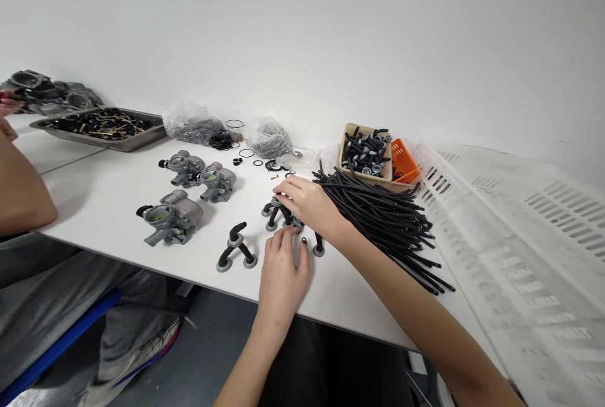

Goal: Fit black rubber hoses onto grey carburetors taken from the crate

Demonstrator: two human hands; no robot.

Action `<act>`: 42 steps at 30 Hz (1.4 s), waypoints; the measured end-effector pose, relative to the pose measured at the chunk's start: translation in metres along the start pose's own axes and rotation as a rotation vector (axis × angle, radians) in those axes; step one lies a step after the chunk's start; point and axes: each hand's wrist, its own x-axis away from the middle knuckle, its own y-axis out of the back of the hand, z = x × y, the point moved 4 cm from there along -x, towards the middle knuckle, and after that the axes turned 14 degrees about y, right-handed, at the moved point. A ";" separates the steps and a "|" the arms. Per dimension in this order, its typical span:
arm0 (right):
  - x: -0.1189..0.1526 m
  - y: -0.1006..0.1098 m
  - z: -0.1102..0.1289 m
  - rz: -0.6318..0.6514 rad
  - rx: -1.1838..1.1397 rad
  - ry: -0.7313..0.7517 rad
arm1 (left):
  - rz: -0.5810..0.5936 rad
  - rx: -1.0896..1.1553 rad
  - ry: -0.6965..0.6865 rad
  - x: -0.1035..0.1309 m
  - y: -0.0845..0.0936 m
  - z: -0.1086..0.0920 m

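My right hand point(312, 205) reaches across with its fingertips pinched at the top of a black hose fitting with grey metal rings point(271, 226). The fitting stands with others of its kind, partly hidden behind my fingers. Closer to the table edge, my left hand point(283, 268) has its fingers stretched out and thumb apart. Its fingertips are beside a small grey part point(297, 221), mostly covered. Another ringed hose fitting point(235, 242) stands to the left of my left hand, and one more point(319, 244) shows under my right wrist.
Several carburetors point(172, 218) sit left on the white table. A pile of black hoses point(382, 218) lies right, below a tan bin point(347, 142) and orange basket point(405, 161). White crates point(529, 256) border the right side. A metal tray point(127, 142) and a co-worker's arm point(23, 193) are left.
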 end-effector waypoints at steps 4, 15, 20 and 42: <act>0.002 0.001 -0.001 -0.033 -0.051 0.014 | -0.005 0.008 -0.009 0.000 0.000 0.000; 0.004 0.001 -0.005 -0.051 -0.125 0.010 | -0.005 0.019 -0.016 -0.001 0.000 0.001; 0.005 0.003 -0.006 -0.061 -0.143 0.013 | -0.004 0.020 -0.010 -0.001 0.000 0.002; 0.007 0.002 -0.008 -0.053 -0.171 -0.027 | 0.000 0.029 -0.016 -0.001 0.001 0.001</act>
